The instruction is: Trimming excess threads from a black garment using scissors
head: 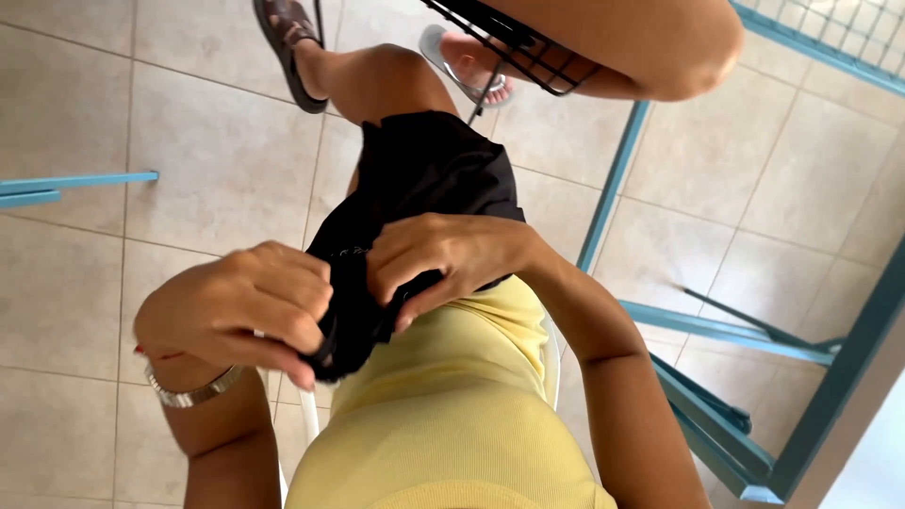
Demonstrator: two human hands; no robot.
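A black cloth point(415, 179) hangs bunched between the 2 hands, its near edge pinched up in front of a yellow top point(462, 405) and its far part draped down over the person's knee. The left hand point(240, 311) has its fingers point(292, 320) curled tight into a fist around the cloth's left edge, with dark fabric showing just under the knuckles. The right hand point(452, 259) sits just beside it, nearly touching, its fingers point(405, 273) bent down and closed on a fold of the same cloth; the thumb is tucked out of sight, so how deep the grip goes cannot be told. A silver bracelet point(193, 389) and a thin red thread circle the left wrist, behind that hand's fingers. Beyond the fingertips, past the cloth, 2 feet rest on the tiled floor point(217, 160), 1 in a dark sandal point(283, 42) and 1 in a pale sandal point(448, 57). A black wire rack point(528, 52) crosses above the pale sandal. To the right of the right-hand fingers, well apart, stand the blue bars of a metal frame point(613, 179), and a short blue bar point(75, 184) lies far to the left
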